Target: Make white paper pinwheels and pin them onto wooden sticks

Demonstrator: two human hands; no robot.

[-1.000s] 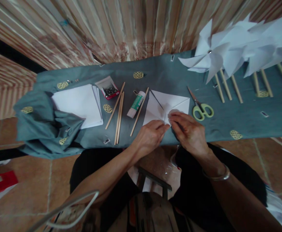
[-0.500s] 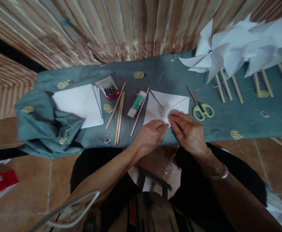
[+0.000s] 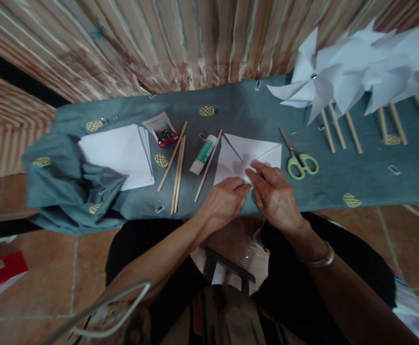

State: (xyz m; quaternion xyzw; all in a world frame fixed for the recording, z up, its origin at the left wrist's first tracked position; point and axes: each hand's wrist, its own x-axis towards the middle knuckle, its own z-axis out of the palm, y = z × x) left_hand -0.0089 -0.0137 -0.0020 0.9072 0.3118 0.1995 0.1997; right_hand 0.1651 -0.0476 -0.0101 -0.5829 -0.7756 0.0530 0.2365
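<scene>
A white paper square, slit inward from its corners, lies in front of me on the cloth. My left hand is closed, its fingers pinching the paper's near edge. Over the middle of the near side, my right hand has its thumb and fingers bent close to the sheet; whether they grip it is hard to see. The hands hide the near part of the paper. Green-handled scissors lie to its right, and a glue stick with a wooden stick rests to its left.
A small open box of metal pins stands near a stack of white paper. More wooden sticks lie beside it. Several finished paper pinwheels on sticks occupy the right end. Bunched cloth covers the left end of the table.
My right hand has shifted slightly left, and its fingers now sit nearer the paper's middle. My left hand keeps its place at the near edge.
</scene>
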